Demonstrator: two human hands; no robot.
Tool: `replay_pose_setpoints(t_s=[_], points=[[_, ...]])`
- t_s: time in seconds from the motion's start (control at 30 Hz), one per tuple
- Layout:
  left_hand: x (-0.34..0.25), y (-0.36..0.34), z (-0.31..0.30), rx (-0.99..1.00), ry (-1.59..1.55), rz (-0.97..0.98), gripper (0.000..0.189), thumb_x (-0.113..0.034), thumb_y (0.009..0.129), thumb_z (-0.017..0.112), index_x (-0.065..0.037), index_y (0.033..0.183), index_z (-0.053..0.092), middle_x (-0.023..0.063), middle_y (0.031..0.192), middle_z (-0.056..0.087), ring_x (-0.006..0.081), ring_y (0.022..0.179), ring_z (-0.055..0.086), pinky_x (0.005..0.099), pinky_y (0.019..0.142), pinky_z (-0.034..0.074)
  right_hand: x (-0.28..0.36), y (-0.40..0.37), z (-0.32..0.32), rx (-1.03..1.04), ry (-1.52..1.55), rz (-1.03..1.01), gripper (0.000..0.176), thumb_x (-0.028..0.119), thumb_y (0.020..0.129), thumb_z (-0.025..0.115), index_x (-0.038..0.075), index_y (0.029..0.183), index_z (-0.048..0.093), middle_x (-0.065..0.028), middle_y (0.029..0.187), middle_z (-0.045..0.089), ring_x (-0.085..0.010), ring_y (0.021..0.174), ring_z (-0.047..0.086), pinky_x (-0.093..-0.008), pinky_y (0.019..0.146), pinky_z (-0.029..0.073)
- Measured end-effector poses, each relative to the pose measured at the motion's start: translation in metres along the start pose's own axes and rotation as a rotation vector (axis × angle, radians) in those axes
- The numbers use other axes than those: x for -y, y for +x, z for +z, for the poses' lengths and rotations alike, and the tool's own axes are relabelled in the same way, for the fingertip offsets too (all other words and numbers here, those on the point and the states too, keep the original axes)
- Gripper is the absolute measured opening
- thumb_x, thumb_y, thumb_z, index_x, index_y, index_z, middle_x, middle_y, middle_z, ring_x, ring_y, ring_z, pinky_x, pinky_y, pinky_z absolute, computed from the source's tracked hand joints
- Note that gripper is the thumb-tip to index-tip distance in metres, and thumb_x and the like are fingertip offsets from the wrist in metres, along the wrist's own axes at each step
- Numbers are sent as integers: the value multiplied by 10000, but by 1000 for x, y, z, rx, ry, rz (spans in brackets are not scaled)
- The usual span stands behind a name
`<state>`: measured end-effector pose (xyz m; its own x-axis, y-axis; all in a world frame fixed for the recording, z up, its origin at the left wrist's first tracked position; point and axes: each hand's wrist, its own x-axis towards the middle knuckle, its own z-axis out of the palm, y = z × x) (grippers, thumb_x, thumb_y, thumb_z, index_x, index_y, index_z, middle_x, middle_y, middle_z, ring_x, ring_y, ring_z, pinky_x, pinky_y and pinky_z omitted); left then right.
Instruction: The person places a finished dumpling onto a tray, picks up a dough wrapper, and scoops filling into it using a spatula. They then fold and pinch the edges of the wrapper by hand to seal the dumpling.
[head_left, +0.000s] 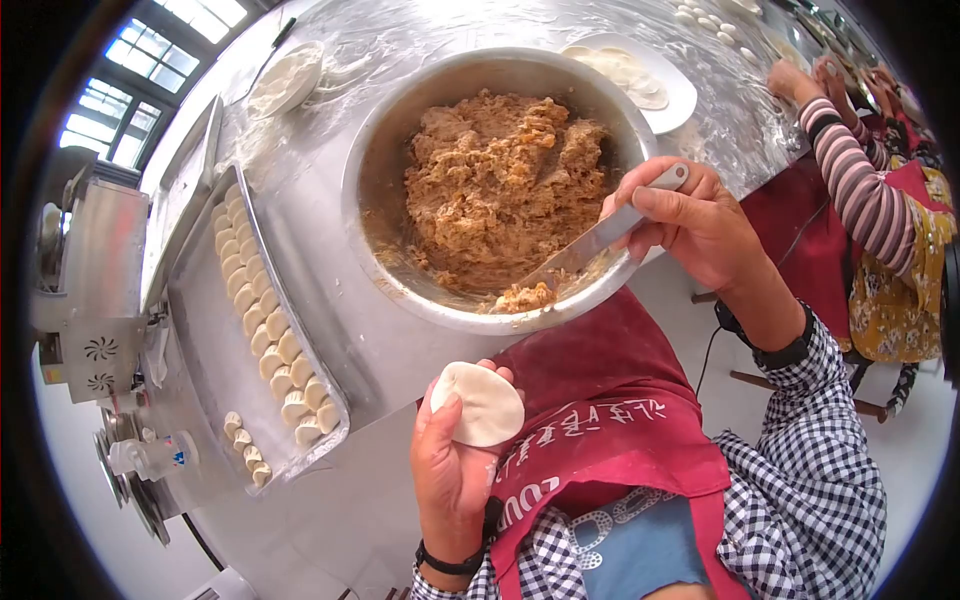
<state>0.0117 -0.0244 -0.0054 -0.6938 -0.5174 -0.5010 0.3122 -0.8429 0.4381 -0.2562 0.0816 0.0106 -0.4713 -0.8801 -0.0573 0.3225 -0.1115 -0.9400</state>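
My left hand holds a round, flat dumpling wrapper on its fingers, with the thumb over its edge. In my right hand is a flat metal spatula, its handle end poking out above the fingers. The spatula's lower end dips into a large metal bowl and carries a small lump of filling near the rim. A big mound of brown minced filling sits in the bowl. The wrapper is below the bowl, apart from it.
On the left, a metal tray holds rows of finished dumplings. Plates of flour stand behind the bowl. At the right, another person's striped sleeve reaches over the floured table. Dough pieces lie at the far right.
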Motion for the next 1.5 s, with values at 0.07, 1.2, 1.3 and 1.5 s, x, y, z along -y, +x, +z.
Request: replay_pose_setpoints(t_s=[0.07,1.2,1.3,1.5], points=[[-2,-1,4,10,1,7,375,-81,856,538,19,1199,423,154,1162,517,305,1105,506,466,906,460,0,1,1,4,142,15,132,88,868,562,-13,946,597,-127,892,636,-173,706,653,-247,599,557],[-15,14,41,146,-128,53,454,-169,961,312,55,1345,223,211,1396,285,346,1296,282,489,1073,271,-11,-45,62,489,-954,-1021,158,60,649,673,-16,782,637,-141,923,630,-275,838,625,-330,699,543],[-15,14,38,153,-163,38,447,-161,959,322,51,1342,233,210,1396,285,344,1301,275,490,1074,271,-5,-47,62,477,-921,-983,138,48,661,667,-17,778,637,-136,896,635,-273,822,629,-328,688,544],[-18,15,32,177,-265,28,442,-158,956,323,42,1342,242,200,1400,281,344,1309,260,491,1077,268,4,-53,53,346,-653,-832,114,23,706,658,-23,810,646,-166,865,645,-275,791,635,-319,661,534]])
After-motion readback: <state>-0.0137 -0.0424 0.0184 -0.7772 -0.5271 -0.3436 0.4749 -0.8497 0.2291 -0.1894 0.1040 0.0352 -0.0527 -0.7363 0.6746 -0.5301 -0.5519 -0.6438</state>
